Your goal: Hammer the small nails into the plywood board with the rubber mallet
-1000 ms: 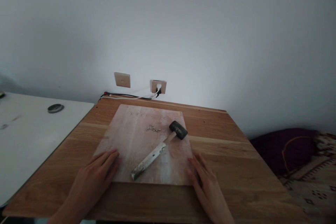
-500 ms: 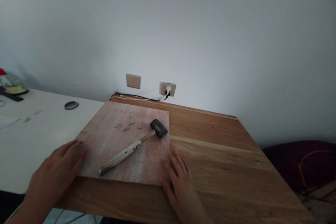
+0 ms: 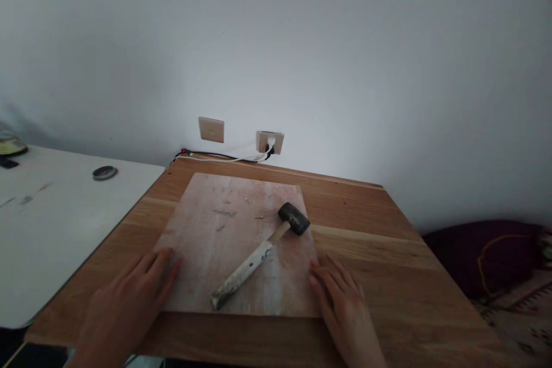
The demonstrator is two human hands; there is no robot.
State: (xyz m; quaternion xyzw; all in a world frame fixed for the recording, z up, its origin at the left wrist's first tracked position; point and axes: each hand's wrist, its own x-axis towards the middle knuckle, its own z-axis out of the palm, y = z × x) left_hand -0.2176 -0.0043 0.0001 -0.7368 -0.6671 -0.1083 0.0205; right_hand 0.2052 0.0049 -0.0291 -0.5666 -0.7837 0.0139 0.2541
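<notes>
A thin, pale brown, dusty board [image 3: 190, 259] lies on the wooden tabletop between my two hands. My left hand [image 3: 133, 296] holds its left edge near the front corner, fingertips just over the top face. At the right edge my right hand [image 3: 342, 299] grips the board, thumb and fingers against its side. A mallet [image 3: 244, 270] with a black head and a worn, white-coated handle rests diagonally on the board, touched by neither hand. Several small metal nails [image 3: 224, 211] are scattered behind the handle, toward the far side of the board.
A white table [image 3: 47, 230] adjoins on the left, bearing a small round grey lid [image 3: 104, 172] and a partly visible bottle [image 3: 11, 144]. Cables [image 3: 224, 156] run along the wall to a socket [image 3: 269, 142]. Dark purple fabric [image 3: 483, 253] lies at the right.
The board has slid right on the wooden tabletop, away from the white table, with both hands on its edges. The mallet and nails have travelled along with it.
</notes>
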